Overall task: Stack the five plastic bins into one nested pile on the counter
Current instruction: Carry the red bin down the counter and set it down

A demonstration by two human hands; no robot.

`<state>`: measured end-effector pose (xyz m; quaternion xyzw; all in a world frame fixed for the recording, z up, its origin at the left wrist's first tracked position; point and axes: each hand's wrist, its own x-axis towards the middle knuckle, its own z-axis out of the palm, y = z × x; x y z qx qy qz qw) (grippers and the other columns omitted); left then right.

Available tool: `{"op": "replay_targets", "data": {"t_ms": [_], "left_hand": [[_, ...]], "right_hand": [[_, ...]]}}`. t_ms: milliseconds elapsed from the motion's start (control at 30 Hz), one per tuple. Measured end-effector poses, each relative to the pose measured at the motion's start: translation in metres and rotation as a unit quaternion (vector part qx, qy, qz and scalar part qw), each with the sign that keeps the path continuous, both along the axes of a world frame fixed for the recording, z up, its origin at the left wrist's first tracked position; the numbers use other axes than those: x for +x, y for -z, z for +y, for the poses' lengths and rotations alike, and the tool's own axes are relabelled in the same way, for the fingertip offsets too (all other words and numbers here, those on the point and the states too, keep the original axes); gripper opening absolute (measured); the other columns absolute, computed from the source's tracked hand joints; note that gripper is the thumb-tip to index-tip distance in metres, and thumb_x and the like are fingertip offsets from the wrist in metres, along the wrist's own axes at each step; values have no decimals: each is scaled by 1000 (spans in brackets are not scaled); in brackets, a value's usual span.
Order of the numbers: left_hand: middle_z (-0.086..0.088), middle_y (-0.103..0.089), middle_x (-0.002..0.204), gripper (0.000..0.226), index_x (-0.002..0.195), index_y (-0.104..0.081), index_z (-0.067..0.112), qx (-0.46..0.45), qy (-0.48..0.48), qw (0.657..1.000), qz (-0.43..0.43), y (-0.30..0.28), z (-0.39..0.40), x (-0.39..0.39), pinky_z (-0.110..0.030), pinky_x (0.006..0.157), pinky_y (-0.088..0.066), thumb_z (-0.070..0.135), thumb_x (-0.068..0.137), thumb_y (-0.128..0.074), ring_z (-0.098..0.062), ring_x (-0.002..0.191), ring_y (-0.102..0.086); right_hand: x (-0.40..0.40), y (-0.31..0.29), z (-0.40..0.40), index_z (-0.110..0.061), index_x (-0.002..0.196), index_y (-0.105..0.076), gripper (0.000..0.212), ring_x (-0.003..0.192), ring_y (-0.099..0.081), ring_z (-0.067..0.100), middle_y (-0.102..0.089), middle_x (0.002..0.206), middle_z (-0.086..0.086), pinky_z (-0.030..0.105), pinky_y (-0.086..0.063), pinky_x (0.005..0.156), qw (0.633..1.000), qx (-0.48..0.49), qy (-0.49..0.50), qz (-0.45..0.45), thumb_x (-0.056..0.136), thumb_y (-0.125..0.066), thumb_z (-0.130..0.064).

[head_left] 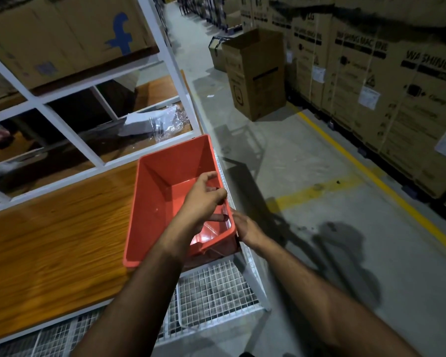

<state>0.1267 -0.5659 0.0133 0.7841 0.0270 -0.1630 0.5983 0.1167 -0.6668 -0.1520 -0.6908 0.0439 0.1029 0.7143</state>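
Note:
A red plastic bin [160, 202] sits open-side up on the right end of the wooden counter [57, 240]; its inside holds nothing. My left hand [204, 199] reaches across the bin and curls over its right long rim. At the near right corner my right hand [246, 228] grips from outside, with a thumb showing inside the wall. A darker red wall shows under the near rim; I cannot tell whether other bins are nested below. No separate bins are in view.
A white metal shelf frame [180, 81] rises behind the counter, with plastic bags [162, 119] on a shelf. White wire mesh [211, 292] lies below the counter's edge. To the right are a concrete aisle, a yellow floor line [371, 176], and stacked cardboard boxes [255, 73].

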Motion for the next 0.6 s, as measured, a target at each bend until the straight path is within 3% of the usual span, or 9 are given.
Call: {"op": "replay_targets", "data": {"t_ms": [133, 267, 600], "left_hand": [[-13, -55, 97, 46, 123, -49, 29, -7, 3, 1000, -1, -1, 0, -1, -38, 55, -57, 2, 86, -55, -25, 84, -62], [-10, -56, 94, 47, 123, -49, 29, -3, 3, 1000, -3, 0, 1, -1, -36, 53, -56, 1, 86, -54, -23, 84, -61], [-10, -54, 90, 48, 127, -47, 25, 4, 10, 1000, -9, -2, 1, 1, -44, 59, -60, 0, 87, -54, -22, 77, -61]], "right_hand": [[-1, -3, -1, -40, 129, -61, 56, 116, -64, 20, -70, 125, 1, 51, -51, 100, 999, -34, -11, -7, 89, -36, -69], [0, -5, -3, -44, 125, -62, 60, 106, -67, 28, -72, 117, 6, 56, -55, 90, 999, -3, 1, 36, 83, -35, -77], [0, -14, -9, -26, 130, -63, 38, 98, -66, 20, -71, 112, 3, 33, -52, 73, 999, -12, -11, 44, 102, -42, -40]]}}
